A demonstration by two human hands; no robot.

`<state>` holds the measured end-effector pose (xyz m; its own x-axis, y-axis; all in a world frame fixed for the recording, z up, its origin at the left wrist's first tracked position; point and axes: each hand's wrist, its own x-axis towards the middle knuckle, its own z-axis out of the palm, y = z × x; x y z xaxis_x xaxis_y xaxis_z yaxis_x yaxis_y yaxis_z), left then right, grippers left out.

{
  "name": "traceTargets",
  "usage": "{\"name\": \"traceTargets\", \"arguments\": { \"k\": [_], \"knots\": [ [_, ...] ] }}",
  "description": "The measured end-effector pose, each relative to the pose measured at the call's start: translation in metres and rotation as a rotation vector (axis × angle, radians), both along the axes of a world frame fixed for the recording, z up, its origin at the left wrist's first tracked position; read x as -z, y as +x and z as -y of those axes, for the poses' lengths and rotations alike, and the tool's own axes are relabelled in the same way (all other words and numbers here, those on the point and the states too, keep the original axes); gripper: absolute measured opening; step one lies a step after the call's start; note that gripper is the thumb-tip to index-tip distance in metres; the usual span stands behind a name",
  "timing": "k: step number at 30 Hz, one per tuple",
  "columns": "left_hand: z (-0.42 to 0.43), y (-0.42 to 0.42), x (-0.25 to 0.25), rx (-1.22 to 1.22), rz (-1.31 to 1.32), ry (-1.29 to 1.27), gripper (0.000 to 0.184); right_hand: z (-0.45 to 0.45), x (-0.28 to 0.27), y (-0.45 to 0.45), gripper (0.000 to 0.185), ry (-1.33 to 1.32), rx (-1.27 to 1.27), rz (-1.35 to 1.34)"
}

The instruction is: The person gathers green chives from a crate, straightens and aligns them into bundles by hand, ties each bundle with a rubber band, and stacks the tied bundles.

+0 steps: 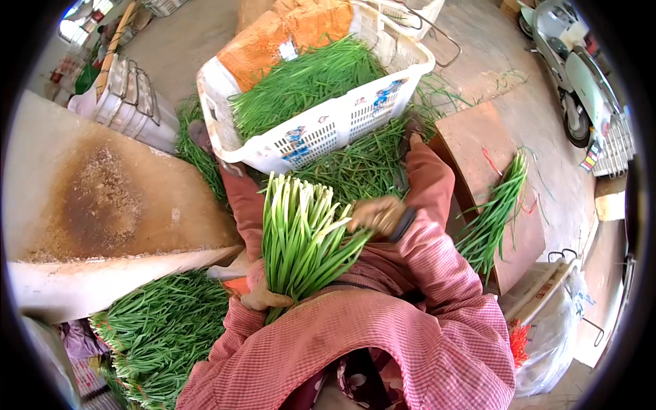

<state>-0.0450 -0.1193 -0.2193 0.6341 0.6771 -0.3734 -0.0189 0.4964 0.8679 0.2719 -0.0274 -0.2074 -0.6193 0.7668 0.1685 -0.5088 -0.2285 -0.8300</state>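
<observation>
A large bunch of green stalks with pale ends [301, 232] stands upright over my lap, its pale ends pointing away from me. My left hand [265, 296] is wrapped round the leafy lower part of this bunch. At the bunch's right side is my right hand [378, 215], blurred by motion, with its fingers close to the pale ends; what they hold, if anything, cannot be made out. Beyond my knees, a white plastic basket [318, 133] holds more loose green stalks [314, 78] and an orange sack [273, 37].
Stacked green bundles [167, 328] lie at the lower left, beside a stained board [116, 198]. A smaller bunch [499, 212] rests on a brown box [478, 137] at the right. Loose stalks [352, 167] cover the floor between my feet. A scooter [581, 82] stands at the upper right.
</observation>
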Motion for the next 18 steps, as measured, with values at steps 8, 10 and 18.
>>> {"name": "traceTargets", "arguments": {
  "k": [8, 10, 18],
  "knots": [
    [-0.001, -0.015, 0.017, -0.049, -0.113, 0.193, 0.068, 0.021, 0.046, 0.031, 0.070, 0.133, 0.731, 0.950],
    [-0.006, -0.010, 0.007, -0.124, -0.087, 0.173, 0.060, 0.061, 0.064, -0.003, 0.083, 0.037, 0.507, 0.622],
    [-0.039, 0.014, -0.082, -0.048, -0.027, 0.034, 0.088, 0.011, -0.021, -0.094, 0.051, -0.366, 0.176, -0.153]
  ]
}}
